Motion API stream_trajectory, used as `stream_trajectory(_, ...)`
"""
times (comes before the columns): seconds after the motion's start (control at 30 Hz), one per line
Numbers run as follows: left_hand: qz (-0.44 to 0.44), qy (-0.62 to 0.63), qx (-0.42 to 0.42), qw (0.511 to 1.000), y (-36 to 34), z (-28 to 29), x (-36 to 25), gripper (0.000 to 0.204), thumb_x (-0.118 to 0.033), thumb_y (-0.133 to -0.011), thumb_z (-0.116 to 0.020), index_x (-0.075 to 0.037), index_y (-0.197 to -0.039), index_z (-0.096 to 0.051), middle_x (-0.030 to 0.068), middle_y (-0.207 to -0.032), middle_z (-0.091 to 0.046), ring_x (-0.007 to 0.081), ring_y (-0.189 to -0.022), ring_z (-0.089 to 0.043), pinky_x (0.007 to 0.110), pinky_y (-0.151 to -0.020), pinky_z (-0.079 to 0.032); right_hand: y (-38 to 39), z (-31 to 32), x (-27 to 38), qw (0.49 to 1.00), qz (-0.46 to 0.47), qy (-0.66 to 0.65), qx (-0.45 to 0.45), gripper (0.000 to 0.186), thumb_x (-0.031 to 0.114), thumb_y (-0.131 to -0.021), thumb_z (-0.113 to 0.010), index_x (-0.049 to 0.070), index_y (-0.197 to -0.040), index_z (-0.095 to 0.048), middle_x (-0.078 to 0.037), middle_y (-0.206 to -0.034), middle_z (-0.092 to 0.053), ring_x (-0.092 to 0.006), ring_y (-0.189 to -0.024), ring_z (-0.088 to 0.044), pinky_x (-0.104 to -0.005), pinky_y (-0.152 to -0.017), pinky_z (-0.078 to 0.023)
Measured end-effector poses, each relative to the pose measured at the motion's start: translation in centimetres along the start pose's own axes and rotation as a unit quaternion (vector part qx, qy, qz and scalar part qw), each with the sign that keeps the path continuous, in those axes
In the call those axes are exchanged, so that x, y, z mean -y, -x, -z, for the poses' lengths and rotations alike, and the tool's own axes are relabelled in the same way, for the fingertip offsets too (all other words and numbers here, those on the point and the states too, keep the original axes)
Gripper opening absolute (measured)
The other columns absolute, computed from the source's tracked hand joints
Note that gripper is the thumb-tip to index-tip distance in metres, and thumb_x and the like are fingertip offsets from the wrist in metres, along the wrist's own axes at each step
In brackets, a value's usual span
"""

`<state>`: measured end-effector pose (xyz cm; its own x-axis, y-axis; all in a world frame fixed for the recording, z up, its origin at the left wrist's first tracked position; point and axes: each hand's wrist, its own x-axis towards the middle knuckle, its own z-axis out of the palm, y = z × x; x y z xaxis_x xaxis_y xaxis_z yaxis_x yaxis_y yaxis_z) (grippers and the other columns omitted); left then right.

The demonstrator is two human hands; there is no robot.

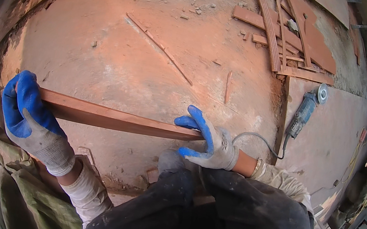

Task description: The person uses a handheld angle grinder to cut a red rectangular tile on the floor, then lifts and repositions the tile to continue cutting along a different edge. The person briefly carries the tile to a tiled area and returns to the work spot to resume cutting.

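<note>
And there it was, a long, narrow, red-brown strip, tile or stone by its look (120, 120), held above the dusty, orange-stained concrete floor (151, 76) right in front of the person's knees! The left hand, in a blue-coated grey knit glove (32, 114), had its fingers closed firmly round the left end; the right hand, gloved to match (213, 141), was spread wide about the other end, fingers above and below it, though how hard the palm pressed, nobody could tell. The step in hand looked like steadying and lining up the strip, and the next move seemed to call for a surer hold on the right and even support, since so slender a piece could well snap. Its long axis ran left to right across the body, the left end slightly higher in view, the right end pointing into the open palm, well short of the blue, corded angle grinder with a round disc (305, 112) lying off to the right
</note>
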<state>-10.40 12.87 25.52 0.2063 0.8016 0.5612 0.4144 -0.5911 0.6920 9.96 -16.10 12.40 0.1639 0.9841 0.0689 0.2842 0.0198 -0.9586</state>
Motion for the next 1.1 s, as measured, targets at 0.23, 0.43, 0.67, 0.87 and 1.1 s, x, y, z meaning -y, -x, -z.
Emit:
stream_trajectory(0.23, 0.005, -0.021, 0.008, 1.0, -0.2, 0.9, 0.7, 0.033, -0.021, -0.115, -0.063, 0.007, -0.126, -0.076, 0.0081, -0.117, -0.075, 0.0184, -0.109, -0.071, 0.034, -0.104, -0.054, 0.3, 0.4, -0.3, 0.998, 0.023, 0.059, -0.014, 0.075, 0.015, -0.095, -0.088, 0.001, -0.159, -0.054, -0.019, -0.145, -0.073, -0.0357, -0.129, -0.075, -0.045, -0.105, -0.062)
stream_trajectory(0.43, 0.016, -0.076, 0.004, 0.997, -0.2, 0.2, -1.6, 0.032, -0.018, -0.116, -0.061, 0.006, -0.131, -0.077, 0.0108, -0.125, -0.078, 0.0181, -0.115, -0.072, 0.033, -0.108, -0.053, -2.0, -0.4, 0.4, 0.997, -0.079, -0.016, 0.012, 0.064, 0.02, -0.093, -0.091, 0.003, -0.149, -0.065, -0.017, -0.137, -0.076, -0.0302, -0.12, -0.078, -0.0408, -0.1, -0.063)
stream_trajectory(0.67, 0.015, 0.01, 0.102, 0.995, -1.7, -3.4, -2.7, 0.044, -0.003, -0.106, -0.077, 0.005, -0.148, -0.066, 0.014, -0.136, -0.076, 0.0193, -0.123, -0.072, 0.032, -0.108, -0.057, -7.4, 1.8, -2.5, 0.966, -0.238, -0.082, 0.064, 0.043, 0.034, -0.088, -0.097, 0.002, -0.11, -0.078, -0.015, -0.095, -0.078, -0.0191, -0.089, -0.075, -0.0359, -0.082, -0.059)
stream_trajectory(0.87, 0.056, -0.021, 0.084, 0.995, -6.3, -4.4, 2.9, 0.052, -0.017, -0.116, -0.063, 0.001, -0.164, -0.052, 0.0175, -0.155, -0.065, 0.0249, -0.143, -0.063, 0.038, -0.122, -0.051, -11.8, 4.4, -5.5, 0.964, -0.225, -0.137, 0.032, 0.037, 0.028, -0.091, -0.092, 0.0, -0.11, -0.078, -0.005, -0.086, -0.074, -0.0099, -0.079, -0.067, -0.0324, -0.072, -0.055)
stream_trajectory(1.1, 0.321, 0.065, 0.17, 0.929, -5.4, -2.7, 1.1, 0.058, -0.024, -0.112, -0.068, -0.002, -0.164, -0.051, 0.0144, -0.147, -0.066, 0.0206, -0.127, -0.065, 0.036, -0.113, -0.051, -18.7, 12.1, -3.1, 0.944, -0.297, -0.141, 0.025, 0.038, 0.029, -0.092, -0.089, -0.001, -0.113, -0.079, -0.003, -0.087, -0.077, -0.0092, -0.076, -0.069, -0.0324, -0.07, -0.057)
